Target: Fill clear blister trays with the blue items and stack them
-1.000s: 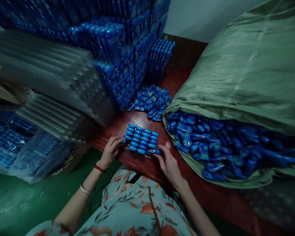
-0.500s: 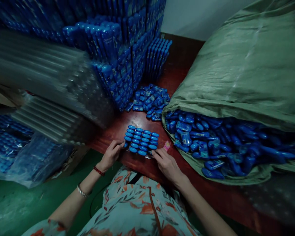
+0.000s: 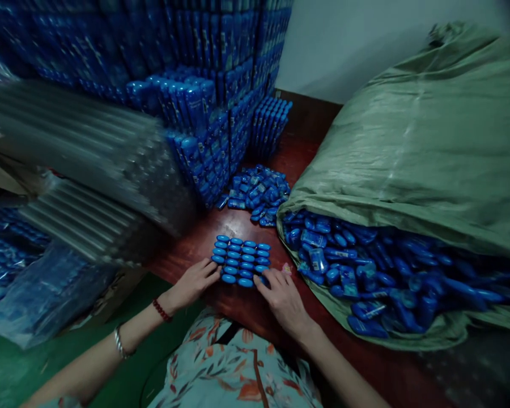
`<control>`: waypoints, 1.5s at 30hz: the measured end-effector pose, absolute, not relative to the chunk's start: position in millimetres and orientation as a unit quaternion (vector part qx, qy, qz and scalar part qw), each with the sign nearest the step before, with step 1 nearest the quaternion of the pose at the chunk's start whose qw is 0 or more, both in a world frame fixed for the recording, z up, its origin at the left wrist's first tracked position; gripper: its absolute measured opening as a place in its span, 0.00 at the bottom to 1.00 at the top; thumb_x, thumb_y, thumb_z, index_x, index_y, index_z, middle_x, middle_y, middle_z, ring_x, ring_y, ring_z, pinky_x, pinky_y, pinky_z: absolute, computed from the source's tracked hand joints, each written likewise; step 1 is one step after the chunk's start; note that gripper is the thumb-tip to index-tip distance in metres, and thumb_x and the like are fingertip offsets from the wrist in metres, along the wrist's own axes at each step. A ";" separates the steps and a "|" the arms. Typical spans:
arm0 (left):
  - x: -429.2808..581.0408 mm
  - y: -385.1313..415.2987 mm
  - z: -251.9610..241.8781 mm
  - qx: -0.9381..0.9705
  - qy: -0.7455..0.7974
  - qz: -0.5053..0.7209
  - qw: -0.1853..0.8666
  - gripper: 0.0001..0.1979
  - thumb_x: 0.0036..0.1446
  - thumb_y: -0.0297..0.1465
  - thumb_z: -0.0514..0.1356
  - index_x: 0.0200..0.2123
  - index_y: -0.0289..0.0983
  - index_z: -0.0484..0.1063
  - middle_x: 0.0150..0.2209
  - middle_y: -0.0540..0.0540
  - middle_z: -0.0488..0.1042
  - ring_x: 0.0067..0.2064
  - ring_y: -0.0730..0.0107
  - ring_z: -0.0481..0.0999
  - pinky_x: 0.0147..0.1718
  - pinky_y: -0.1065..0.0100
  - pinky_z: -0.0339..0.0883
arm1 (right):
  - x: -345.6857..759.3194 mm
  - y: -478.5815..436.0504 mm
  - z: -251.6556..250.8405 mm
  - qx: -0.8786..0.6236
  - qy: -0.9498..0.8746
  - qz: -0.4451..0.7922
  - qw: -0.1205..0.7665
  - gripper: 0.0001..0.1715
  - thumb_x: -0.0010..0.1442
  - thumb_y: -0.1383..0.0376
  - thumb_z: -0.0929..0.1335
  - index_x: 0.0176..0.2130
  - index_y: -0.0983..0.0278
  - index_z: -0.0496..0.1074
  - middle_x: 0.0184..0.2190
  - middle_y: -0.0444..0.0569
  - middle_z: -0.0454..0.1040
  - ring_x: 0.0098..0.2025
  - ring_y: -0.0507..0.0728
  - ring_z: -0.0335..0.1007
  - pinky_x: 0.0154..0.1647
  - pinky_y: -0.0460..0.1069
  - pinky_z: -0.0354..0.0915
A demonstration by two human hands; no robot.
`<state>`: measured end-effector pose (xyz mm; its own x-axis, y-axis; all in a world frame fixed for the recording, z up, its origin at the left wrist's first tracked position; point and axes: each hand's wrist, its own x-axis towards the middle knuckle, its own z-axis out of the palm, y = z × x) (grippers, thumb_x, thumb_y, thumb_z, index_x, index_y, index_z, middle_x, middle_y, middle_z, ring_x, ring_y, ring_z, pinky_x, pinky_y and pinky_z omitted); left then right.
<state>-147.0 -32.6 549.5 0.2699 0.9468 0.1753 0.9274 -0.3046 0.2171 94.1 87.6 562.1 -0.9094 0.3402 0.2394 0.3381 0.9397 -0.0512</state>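
Small blue bottles (image 3: 239, 258) stand packed in several rows on the dark red table in front of me, caps up. At their left front edge is my left hand (image 3: 198, 280), fingers stretched out and close to the outer bottles; whether it touches them I cannot make out. My right hand (image 3: 280, 294) is at the right front corner, its fingers closed on a blue bottle (image 3: 262, 278) that they partly cover. The bottle's lower part is hidden.
To the right lies a big green woven sack (image 3: 391, 147), its mouth spilling loose blue bottles (image 3: 348, 272). A loose bottle pile (image 3: 259, 190) lies behind the rows. Stacked blue packs (image 3: 221, 130) rise at the back left, beside clear plastic trays (image 3: 110, 153). A pink scrap (image 3: 286, 268) lies nearby.
The view has tilted up, so everything sits lower in the picture. My left hand's fingers have straightened out beside the rows. My right hand stays at the right front corner.
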 end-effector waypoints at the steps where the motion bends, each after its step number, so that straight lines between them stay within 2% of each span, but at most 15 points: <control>1: -146.4 -33.7 548.7 0.794 0.591 0.136 0.032 0.15 0.62 0.25 0.46 0.49 0.36 0.67 0.42 0.40 0.71 0.42 0.64 0.67 0.40 0.63 0.67 | 95.8 87.4 561.8 -0.191 -0.972 0.010 0.136 0.15 0.62 0.70 0.62 0.47 0.62 0.71 0.41 0.55 0.70 0.43 0.59 0.63 0.44 0.56 0.60; 6: -154.8 -29.8 555.6 0.746 0.630 0.217 0.023 0.13 0.62 0.31 0.51 0.48 0.39 0.69 0.48 0.38 0.67 0.45 0.62 0.67 0.42 0.59 0.66 | 87.5 112.6 570.4 -0.201 -0.953 0.128 0.186 0.17 0.64 0.65 0.60 0.52 0.58 0.69 0.35 0.50 0.71 0.37 0.55 0.65 0.40 0.52 0.62; 10: -174.0 29.4 570.7 0.655 0.685 0.308 0.081 0.14 0.64 0.29 0.46 0.45 0.36 0.69 0.43 0.41 0.68 0.44 0.69 0.70 0.43 0.67 0.67 | 29.2 168.1 581.4 -0.254 -0.932 0.143 0.214 0.18 0.65 0.67 0.57 0.48 0.63 0.71 0.36 0.51 0.73 0.41 0.57 0.65 0.42 0.51 0.62; 13: -184.4 102.1 575.3 0.576 0.795 0.155 0.107 0.16 0.63 0.27 0.46 0.53 0.34 0.62 0.50 0.39 0.66 0.51 0.67 0.68 0.49 0.67 0.64 | -35.8 206.3 583.9 -0.243 -0.967 0.062 0.050 0.18 0.63 0.69 0.58 0.49 0.65 0.69 0.42 0.54 0.73 0.47 0.59 0.63 0.45 0.52 0.61; 15: -187.2 145.5 574.2 0.541 0.826 0.105 0.116 0.18 0.61 0.25 0.48 0.54 0.30 0.60 0.50 0.33 0.65 0.52 0.59 0.68 0.48 0.61 0.65 | -71.8 221.0 580.5 -0.233 -0.971 0.044 0.007 0.17 0.60 0.72 0.59 0.47 0.69 0.70 0.43 0.58 0.72 0.49 0.61 0.63 0.45 0.53 0.61; 20: -187.3 186.5 566.1 0.507 0.847 0.032 0.155 0.16 0.59 0.22 0.46 0.49 0.28 0.64 0.53 0.27 0.60 0.47 0.54 0.74 0.43 0.59 0.67 | -98.4 224.1 562.4 -0.237 -0.970 0.045 -0.033 0.19 0.59 0.76 0.58 0.48 0.75 0.66 0.44 0.64 0.70 0.46 0.60 0.67 0.42 0.51 0.63; 25: -190.7 152.9 561.8 0.525 0.828 0.000 0.198 0.15 0.57 0.22 0.50 0.47 0.28 0.64 0.52 0.27 0.61 0.45 0.54 0.75 0.42 0.61 0.68 | -66.0 214.5 565.8 -0.215 -0.972 0.083 -0.046 0.22 0.59 0.72 0.61 0.53 0.64 0.62 0.50 0.58 0.65 0.39 0.57 0.71 0.36 0.49 0.64; 27: -192.6 133.4 560.9 0.533 0.820 0.005 0.207 0.16 0.55 0.24 0.54 0.48 0.29 0.64 0.51 0.29 0.63 0.45 0.54 0.75 0.41 0.61 0.68 | -46.0 210.3 575.6 -0.209 -0.971 0.111 -0.018 0.21 0.58 0.68 0.63 0.53 0.62 0.62 0.51 0.56 0.64 0.40 0.57 0.70 0.37 0.49 0.64; 30: -194.3 100.2 558.1 0.542 0.813 0.027 0.212 0.21 0.51 0.28 0.60 0.49 0.33 0.62 0.47 0.36 0.68 0.46 0.54 0.73 0.42 0.62 0.67 | -4.2 196.6 594.7 -0.251 -0.928 0.230 0.149 0.16 0.60 0.61 0.63 0.48 0.63 0.64 0.44 0.51 0.69 0.41 0.56 0.69 0.41 0.49 0.63; 32: -193.1 72.9 554.9 0.540 0.815 0.083 0.192 0.21 0.55 0.31 0.57 0.52 0.35 0.60 0.49 0.38 0.68 0.48 0.57 0.72 0.45 0.62 0.66 | 32.4 180.1 606.5 -0.294 -0.862 0.332 0.246 0.15 0.61 0.58 0.62 0.46 0.62 0.64 0.39 0.46 0.71 0.39 0.55 0.68 0.42 0.49 0.63; 33: -191.6 57.2 552.9 0.531 0.817 0.142 0.173 0.20 0.57 0.31 0.55 0.53 0.35 0.59 0.50 0.38 0.67 0.49 0.59 0.71 0.46 0.63 0.65 | 51.9 169.6 610.6 -0.305 -0.840 0.373 0.249 0.14 0.62 0.58 0.62 0.46 0.61 0.65 0.38 0.45 0.71 0.38 0.54 0.68 0.41 0.48 0.63; 35: -186.4 22.9 548.6 0.482 0.812 0.301 0.133 0.18 0.58 0.33 0.54 0.51 0.36 0.62 0.49 0.41 0.68 0.49 0.63 0.71 0.47 0.64 0.65 | 88.3 145.3 612.0 -0.307 -0.824 0.432 0.203 0.15 0.64 0.59 0.59 0.48 0.59 0.65 0.40 0.45 0.71 0.40 0.54 0.68 0.42 0.48 0.64; 37: -178.5 -12.3 545.1 0.384 0.797 0.446 0.135 0.16 0.55 0.37 0.57 0.46 0.36 0.67 0.41 0.45 0.72 0.40 0.67 0.73 0.39 0.68 0.67 | 115.3 119.9 601.8 -0.321 -0.820 0.444 0.164 0.16 0.64 0.59 0.58 0.50 0.59 0.63 0.44 0.47 0.71 0.43 0.54 0.69 0.44 0.49 0.64; 41: -156.0 -65.4 542.8 0.206 0.759 0.559 0.263 0.20 0.52 0.43 0.59 0.42 0.34 0.67 0.23 0.53 0.68 0.21 0.76 0.66 0.20 0.74 0.60 | 131.8 81.8 558.8 -0.358 -0.824 0.401 0.181 0.14 0.64 0.61 0.59 0.49 0.61 0.62 0.41 0.49 0.72 0.41 0.55 0.71 0.41 0.49 0.66; 45: -132.0 -80.6 542.8 0.188 0.749 0.586 0.245 0.18 0.48 0.41 0.63 0.37 0.35 0.67 0.27 0.51 0.70 0.26 0.76 0.69 0.24 0.75 0.61 | 123.2 69.8 532.7 -0.287 -0.891 0.260 0.238 0.12 0.63 0.66 0.60 0.47 0.62 0.66 0.42 0.51 0.72 0.44 0.56 0.69 0.46 0.50 0.65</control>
